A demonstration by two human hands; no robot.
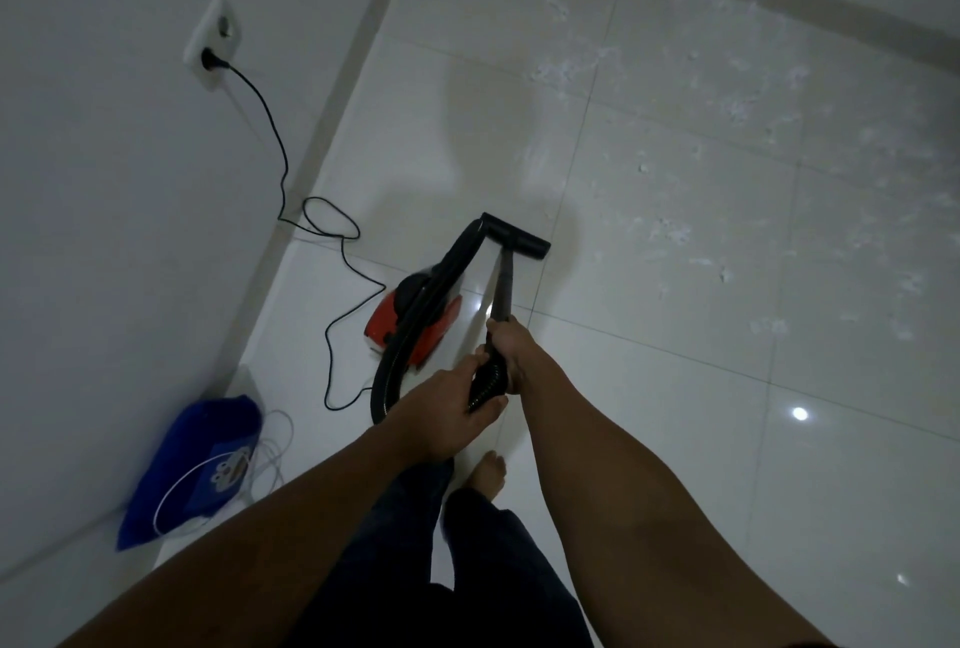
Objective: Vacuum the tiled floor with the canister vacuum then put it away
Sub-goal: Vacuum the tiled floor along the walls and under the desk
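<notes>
gripping grey wand (504,283) in right hand (511,348), black ribbed hose (488,379) in left hand (447,413). avoid yanking: risk of tipping red canister vacuum (382,322), straining black cord (328,335), centre left.

1. The canister vacuum (415,314) sits on the floor (675,387), hose (382,387) looping at its 6 o'clock.
2. The floor head (517,235) lies at its 1 o'clock, wand (503,288) running back toward 6.
3. Debris (670,231) lies at the floor head's 2 o'clock.
4. The bag (192,460) lies at the canister's 8 o'clock, wall socket (214,44) at 11.
</notes>
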